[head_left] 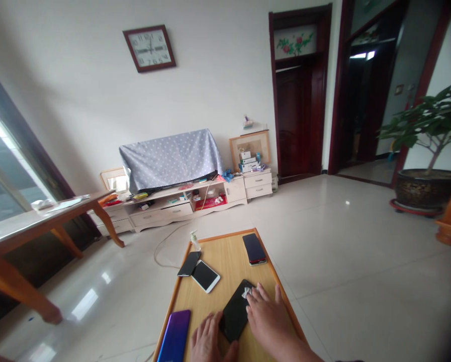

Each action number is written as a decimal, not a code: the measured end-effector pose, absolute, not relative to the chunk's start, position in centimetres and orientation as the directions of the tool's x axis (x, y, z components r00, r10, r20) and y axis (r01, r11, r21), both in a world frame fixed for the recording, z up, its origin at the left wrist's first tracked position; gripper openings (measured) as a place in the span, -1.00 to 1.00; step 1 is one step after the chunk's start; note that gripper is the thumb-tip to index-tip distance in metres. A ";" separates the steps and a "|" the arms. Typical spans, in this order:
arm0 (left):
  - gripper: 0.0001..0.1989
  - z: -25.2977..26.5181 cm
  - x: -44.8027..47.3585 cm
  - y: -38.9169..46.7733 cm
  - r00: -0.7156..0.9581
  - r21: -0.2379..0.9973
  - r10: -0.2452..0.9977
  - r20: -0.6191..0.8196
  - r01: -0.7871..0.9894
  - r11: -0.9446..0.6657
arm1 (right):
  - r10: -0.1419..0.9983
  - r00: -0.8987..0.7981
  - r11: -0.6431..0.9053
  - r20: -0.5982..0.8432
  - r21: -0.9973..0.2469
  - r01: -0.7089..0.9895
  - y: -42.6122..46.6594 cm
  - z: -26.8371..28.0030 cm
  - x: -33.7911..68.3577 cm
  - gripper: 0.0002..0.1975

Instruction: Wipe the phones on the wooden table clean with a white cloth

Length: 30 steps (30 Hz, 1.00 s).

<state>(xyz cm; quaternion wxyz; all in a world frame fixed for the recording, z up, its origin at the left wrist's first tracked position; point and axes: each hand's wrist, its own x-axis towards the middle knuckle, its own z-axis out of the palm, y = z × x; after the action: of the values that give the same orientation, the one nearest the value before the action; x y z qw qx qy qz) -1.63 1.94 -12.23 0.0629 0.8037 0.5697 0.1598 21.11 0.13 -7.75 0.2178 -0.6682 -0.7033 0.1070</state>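
Note:
On the small wooden table [225, 249] lies a black tablet [235, 317], or perhaps a large phone, dark side up and turned at a slant. My left hand [210, 339] steadies it, with fingers along its left edge and the thumb at its lower corner. A crumpled white tissue [246, 291] is pressed on the tablet's upper right part under the fingertips of my right hand [266, 314]. The right thumb is hidden.
A purple-blue phone [175, 334] lies left of my left hand. Beyond are a white phone [206, 276], a dark phone [189, 264] and a clear pump bottle [195, 242]. Stacked phones [254, 249] sit at the far right corner. A larger table [74, 203] stands left.

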 end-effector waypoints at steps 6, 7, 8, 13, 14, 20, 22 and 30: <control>-0.28 -11.6 -1.6 2.0 0.297 0.282 0.949 0.108 0.906 -0.316 | 0.983 -0.149 0.185 0.111 -0.513 0.838 -2.1 -7.2 19.0 -0.56; -0.29 -11.7 -1.6 2.0 0.295 0.278 0.949 0.109 0.908 -0.314 | 0.980 -0.180 0.199 0.089 -0.534 0.822 -2.2 -7.1 18.5 -0.56; -0.29 -11.9 -1.6 2.1 0.293 0.274 0.950 0.106 0.910 -0.311 | 0.975 -0.211 0.212 0.067 -0.553 0.806 -2.2 -7.0 17.9 -0.57; -0.28 -12.7 -1.9 2.5 0.295 0.262 0.953 0.074 0.916 -0.304 | 0.959 -0.274 0.265 0.073 -0.576 0.773 -1.2 -7.2 16.8 -0.57; -0.27 -12.8 -2.0 2.5 0.297 0.264 0.952 0.078 0.914 -0.307 | 0.961 -0.257 0.267 0.099 -0.565 0.781 -0.9 -7.4 16.9 -0.57; -0.27 -13.1 -2.3 2.4 0.298 0.268 0.944 0.140 0.906 -0.326 | 0.987 -0.030 0.102 0.156 -0.474 0.875 1.5 -9.0 19.3 -0.53; -0.27 -13.2 -2.3 2.3 0.301 0.268 0.941 0.156 0.904 -0.333 | 0.990 0.025 0.038 0.139 -0.430 0.902 2.1 -9.3 20.2 -0.51; -0.27 -13.7 -2.7 2.4 0.294 0.265 0.935 0.200 0.902 -0.341 | 0.984 0.029 0.058 0.176 -0.466 0.883 2.2 -10.1 21.7 -0.52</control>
<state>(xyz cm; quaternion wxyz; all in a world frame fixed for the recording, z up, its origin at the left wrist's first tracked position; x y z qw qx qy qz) -2.69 2.36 -13.69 0.0508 0.8028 0.5719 0.1608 21.67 2.23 -10.06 0.2340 -0.6779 -0.6885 0.1077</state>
